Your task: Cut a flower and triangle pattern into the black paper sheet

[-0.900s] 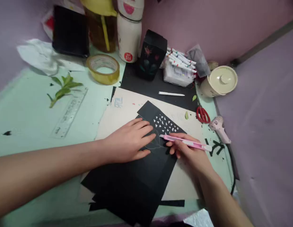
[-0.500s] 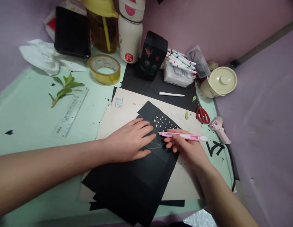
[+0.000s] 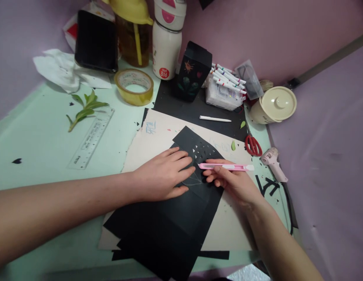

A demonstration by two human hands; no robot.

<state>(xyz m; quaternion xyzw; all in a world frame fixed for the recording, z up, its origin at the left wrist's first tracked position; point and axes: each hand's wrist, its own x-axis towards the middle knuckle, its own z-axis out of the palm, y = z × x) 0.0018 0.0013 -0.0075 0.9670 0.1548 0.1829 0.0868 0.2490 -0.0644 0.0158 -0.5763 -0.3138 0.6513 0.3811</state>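
Observation:
Black paper (image 3: pixel 169 230) lies at a slant over a pale cardboard sheet (image 3: pixel 134 156). Small cut-out holes dot its upper part, and a faint leaf-like outline is drawn below them. My left hand (image 3: pixel 166 173) rests flat on the paper, fingers spread, beside the outline and partly covering it. In my right hand (image 3: pixel 228 177) is a pink craft knife (image 3: pixel 225 167), its tip pointing left at the paper near my left fingertips. Whether the blade touches the paper I cannot tell.
Left are a clear ruler (image 3: pixel 92 138), a leafy sprig (image 3: pixel 86 107) and a tape roll (image 3: pixel 134 97). Bottles, a phone (image 3: pixel 96 41), a black box (image 3: pixel 193 70) and markers (image 3: pixel 228 78) stand behind. Right are red scissors (image 3: pixel 253 146), a glue gun (image 3: pixel 273 162) and a lidded pot (image 3: pixel 275 105).
The view has shifted slightly, so most things sit a little further right. Fewer holes in the black paper show pale now. Both hands keep nearly the same place, the knife still in my right.

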